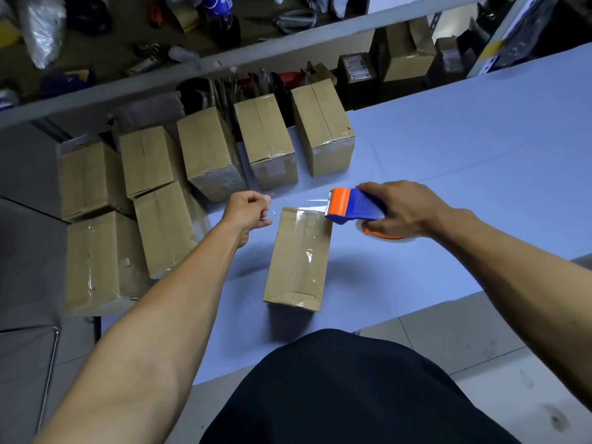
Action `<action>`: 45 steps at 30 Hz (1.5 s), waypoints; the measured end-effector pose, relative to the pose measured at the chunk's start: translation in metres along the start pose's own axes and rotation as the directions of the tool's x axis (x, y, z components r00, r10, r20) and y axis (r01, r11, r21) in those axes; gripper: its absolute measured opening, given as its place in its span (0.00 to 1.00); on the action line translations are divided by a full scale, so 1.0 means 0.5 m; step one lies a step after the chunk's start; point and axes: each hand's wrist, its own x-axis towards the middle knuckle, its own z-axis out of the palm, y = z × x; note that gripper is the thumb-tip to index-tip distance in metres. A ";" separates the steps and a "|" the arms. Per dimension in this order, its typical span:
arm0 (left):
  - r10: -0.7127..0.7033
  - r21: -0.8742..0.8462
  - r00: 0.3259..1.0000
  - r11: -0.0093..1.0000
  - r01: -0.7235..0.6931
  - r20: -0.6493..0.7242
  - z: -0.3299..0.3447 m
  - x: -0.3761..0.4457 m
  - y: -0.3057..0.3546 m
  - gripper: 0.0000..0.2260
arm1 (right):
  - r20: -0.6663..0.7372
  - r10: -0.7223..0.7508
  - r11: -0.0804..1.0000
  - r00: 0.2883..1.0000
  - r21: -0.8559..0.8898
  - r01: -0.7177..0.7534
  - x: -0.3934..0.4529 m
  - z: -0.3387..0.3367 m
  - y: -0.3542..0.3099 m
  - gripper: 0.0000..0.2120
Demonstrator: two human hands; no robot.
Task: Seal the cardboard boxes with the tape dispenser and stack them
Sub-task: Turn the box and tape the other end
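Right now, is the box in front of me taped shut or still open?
Shut: the box has its top flaps down flat, with clear tape running along its seam.

Head view: looks steeply down, close over table [480, 149].

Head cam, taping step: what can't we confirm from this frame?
- Tape roll: mostly hidden under the right hand gripping the blue-and-orange tape dispenser.
- Left hand: curled fingers hide what it pinches.
- Brown cardboard box: its far end face is out of sight.
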 end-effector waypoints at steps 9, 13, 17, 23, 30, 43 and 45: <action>0.039 -0.037 0.999 0.999 -0.039 0.008 0.017 -0.001 -0.008 0.07 | -0.020 0.009 1.000 1.000 -0.013 -0.009 0.003 0.022 0.020 0.24; 0.037 -0.019 0.999 0.999 -0.037 0.010 0.023 0.000 -0.009 0.06 | -0.033 0.018 1.000 0.999 -0.009 -0.018 0.000 0.024 0.025 0.24; 0.029 0.023 1.000 0.999 -0.029 0.010 0.028 0.002 -0.026 0.05 | -0.031 0.018 1.000 0.999 -0.013 -0.018 -0.002 0.036 0.022 0.23; 0.039 0.012 0.998 0.999 -0.038 -0.045 0.052 0.007 -0.050 0.07 | -0.037 0.042 0.999 0.998 0.021 -0.041 -0.005 0.055 0.020 0.25; -0.039 -0.051 0.997 0.998 0.036 -0.071 0.084 -0.005 -0.058 0.09 | -0.048 0.057 0.998 0.997 0.021 -0.056 0.002 0.063 0.012 0.26; -0.278 -0.129 0.955 0.956 0.264 -0.099 0.087 -0.010 -0.042 0.12 | -0.067 0.082 0.995 0.994 0.064 -0.077 -0.013 0.077 0.015 0.27; -0.140 0.042 0.949 0.987 0.158 -0.284 0.081 -0.018 -0.037 0.05 | -0.082 0.081 0.994 0.993 0.076 -0.075 -0.012 0.080 0.009 0.27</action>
